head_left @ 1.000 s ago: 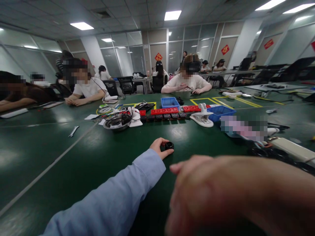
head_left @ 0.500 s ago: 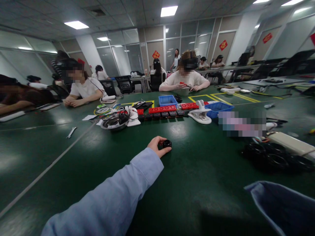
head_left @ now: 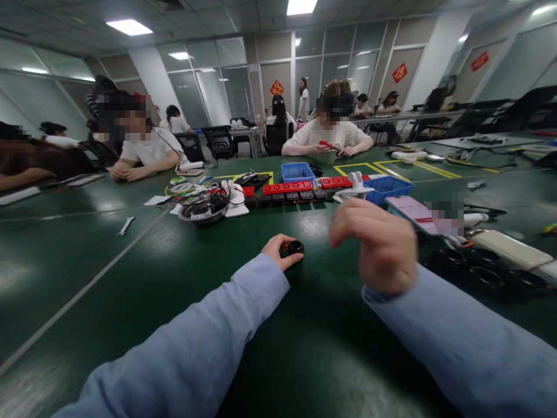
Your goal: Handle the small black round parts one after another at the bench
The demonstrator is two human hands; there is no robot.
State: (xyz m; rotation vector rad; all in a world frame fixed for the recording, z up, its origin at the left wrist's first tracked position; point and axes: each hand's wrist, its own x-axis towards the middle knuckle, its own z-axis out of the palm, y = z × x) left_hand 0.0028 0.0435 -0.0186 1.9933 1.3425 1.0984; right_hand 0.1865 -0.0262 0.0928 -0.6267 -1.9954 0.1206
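My left hand [head_left: 279, 251] is closed round a small black cylindrical part with a round opening in its top [head_left: 296, 248], gripping it between thumb and fingers on the green table [head_left: 313, 325]. To its right, my right hand [head_left: 376, 247] is raised over the table with bent fingers, blurred by motion. Whether anything is in it does not show. Several black ring-shaped parts [head_left: 489, 278] lie on the table to the right of that hand.
Beyond my hands run red and black socket-like strips [head_left: 288, 188], a white clip [head_left: 353, 188] and blue bins [head_left: 298, 172]. A metal bowl with cables [head_left: 202, 217] and a wrench [head_left: 126, 226] are left. A phone [head_left: 411, 213] lies right. People sit opposite.
My right hand has come into view from the lower right and is now up over the table. The left hand keeps its hold on the black part. The view has shifted slightly.
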